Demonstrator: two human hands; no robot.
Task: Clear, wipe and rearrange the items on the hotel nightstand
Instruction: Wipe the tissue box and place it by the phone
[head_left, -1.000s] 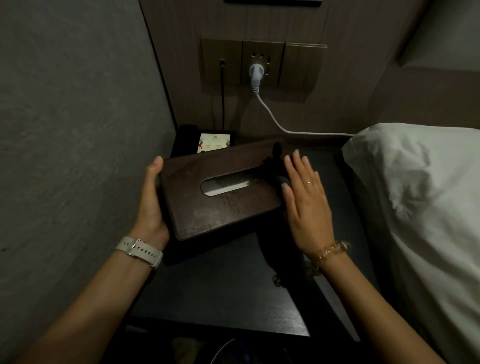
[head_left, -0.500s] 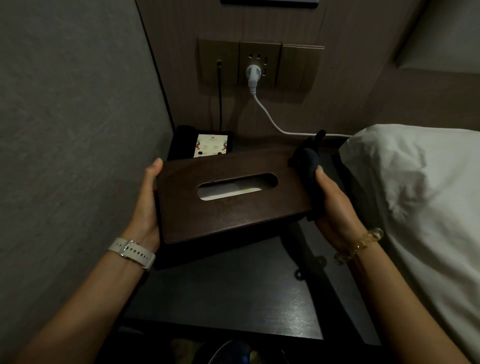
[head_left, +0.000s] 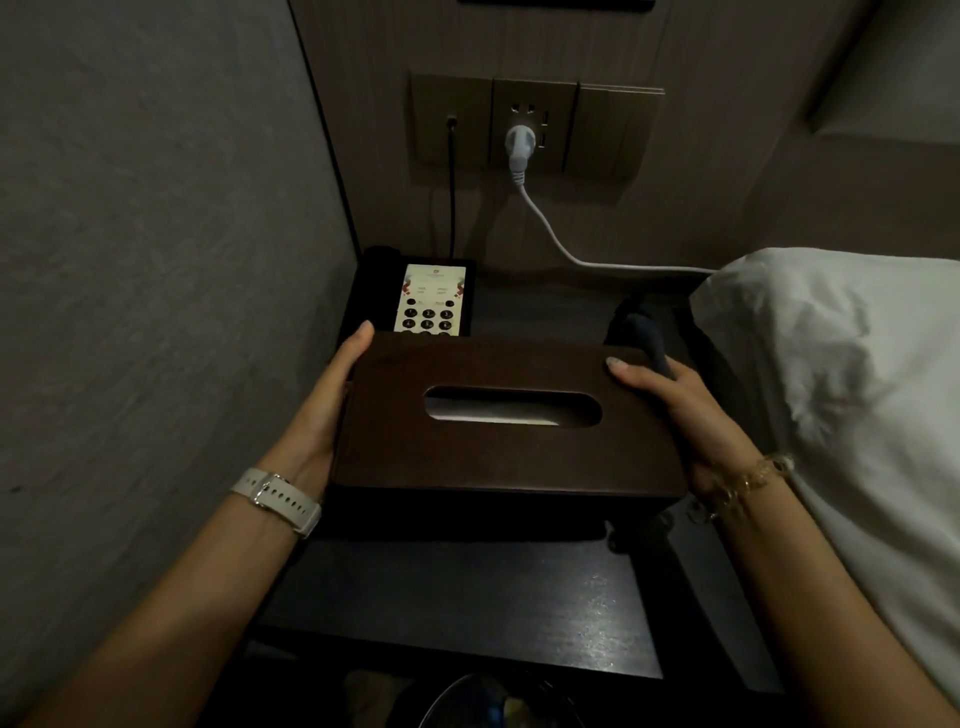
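Observation:
A dark brown wooden tissue box (head_left: 498, 457) with an oval slot is held level over the dark nightstand (head_left: 467, 597). My left hand (head_left: 322, 415) grips its left end, thumb lying along the top edge. My right hand (head_left: 691, 415) grips the right end with the thumb on the lid. A dark cloth (head_left: 636, 327) is bunched against the box's far right corner, beside my right hand's fingers. The box's underside and my fingers beneath it are hidden.
A black desk phone (head_left: 431, 299) with a white keypad card sits at the back left corner. A white plug (head_left: 519, 145) and its cable run from the wall socket toward the white pillow (head_left: 857, 389) on the right. A grey wall closes the left side.
My right hand left the lid, took the cloth to the right end and gripped there. The box turned from skewed to square and came toward me, uncovering more of the phone.

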